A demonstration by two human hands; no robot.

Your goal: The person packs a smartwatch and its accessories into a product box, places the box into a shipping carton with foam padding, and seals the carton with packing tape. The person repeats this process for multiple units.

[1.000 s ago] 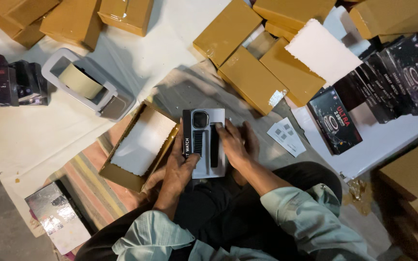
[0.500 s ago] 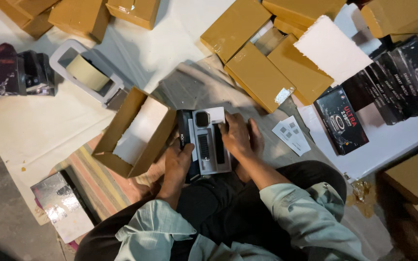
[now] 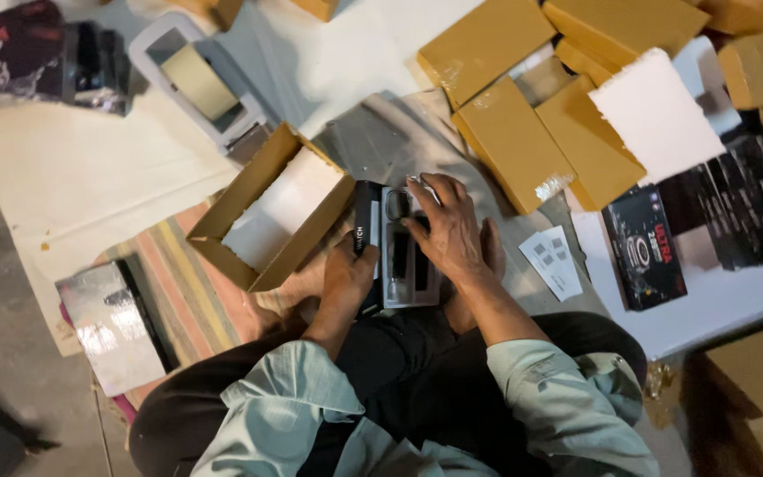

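Floor workspace, striped mat (image 3: pixel 183 291). Near centre: watch box (image 3: pixel 396 256), left hand (image 3: pixel 346 274) gripping its left edge, right hand (image 3: pixel 452 231) spread flat on top. Left: open carton (image 3: pixel 262 190). Far right: sealed brown boxes (image 3: pixel 509 141).

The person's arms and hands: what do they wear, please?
Both arms wear long, loose sleeves of pale grey-green cloth, pushed back below the elbows. The left hand and right hand are bare: no gloves, and no ring or watch that I can see.
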